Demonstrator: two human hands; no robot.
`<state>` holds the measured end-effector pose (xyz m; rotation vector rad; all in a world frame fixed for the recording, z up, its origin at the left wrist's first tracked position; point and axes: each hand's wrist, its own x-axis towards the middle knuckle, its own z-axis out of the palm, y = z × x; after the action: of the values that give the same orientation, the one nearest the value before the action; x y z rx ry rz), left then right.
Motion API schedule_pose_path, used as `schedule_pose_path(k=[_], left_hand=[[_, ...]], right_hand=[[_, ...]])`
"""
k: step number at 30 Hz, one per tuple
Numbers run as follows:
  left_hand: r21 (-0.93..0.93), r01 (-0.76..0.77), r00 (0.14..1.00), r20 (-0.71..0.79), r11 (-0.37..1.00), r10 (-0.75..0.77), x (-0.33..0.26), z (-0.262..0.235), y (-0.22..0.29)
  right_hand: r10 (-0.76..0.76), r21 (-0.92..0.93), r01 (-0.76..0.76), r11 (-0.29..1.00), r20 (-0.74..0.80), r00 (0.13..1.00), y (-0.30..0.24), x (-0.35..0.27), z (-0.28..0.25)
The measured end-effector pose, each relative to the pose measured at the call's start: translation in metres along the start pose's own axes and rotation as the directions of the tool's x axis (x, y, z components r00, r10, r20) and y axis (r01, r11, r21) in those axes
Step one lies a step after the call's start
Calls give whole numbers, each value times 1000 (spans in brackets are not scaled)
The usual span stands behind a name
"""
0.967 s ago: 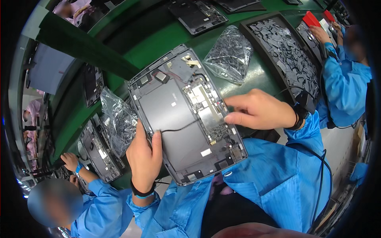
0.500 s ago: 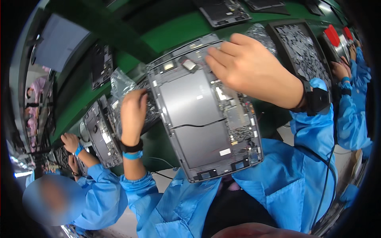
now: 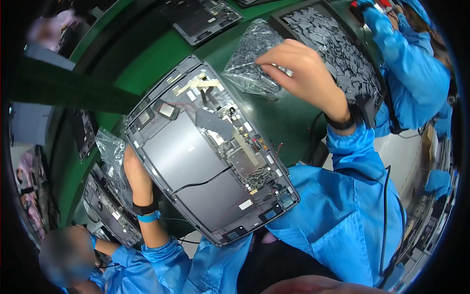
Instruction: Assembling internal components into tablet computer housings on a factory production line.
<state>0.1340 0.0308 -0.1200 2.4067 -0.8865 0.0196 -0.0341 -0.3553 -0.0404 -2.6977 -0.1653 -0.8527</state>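
Note:
An opened tablet-like device (image 3: 166, 152) lies tilted before me, showing large grey panels, a circuit board (image 3: 247, 164) and a black cable (image 3: 203, 180) across them. A small dark block with a pale face (image 3: 168, 111) rests near its upper left. My right hand (image 3: 303, 68) hovers beyond the device's upper right, thumb and forefinger pinched together above a clear plastic bag (image 3: 254, 56) of small dark pieces. Whatever they hold is too small to make out. Beside the device's left edge is my left hand (image 3: 137, 176), its fingertips hidden by the edge.
A dark tray (image 3: 338, 54) full of black flat pieces stands at the far right. Another opened device (image 3: 203, 19) lies on the green bench behind. Left of my hand are a clear bag (image 3: 111, 147) and more opened devices (image 3: 110, 208). Co-workers in blue sit on both sides.
My right hand has left the device's upper right part and moved over the bag of dark pieces. The whole view has swung. My left hand stays by the device's left side.

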Motion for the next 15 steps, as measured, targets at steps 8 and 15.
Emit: schedule_pose_path(k=[8,15], left_hand=[[-157,205,977,86,966,-194,-12,5,-10],[-167,98,992,-67,981,-110,-20,11,-18]], right_hand=[[134,-62,-121,991,313,940,23,-44,43],[165,36,-178,983,224,960,29,-65,57]])
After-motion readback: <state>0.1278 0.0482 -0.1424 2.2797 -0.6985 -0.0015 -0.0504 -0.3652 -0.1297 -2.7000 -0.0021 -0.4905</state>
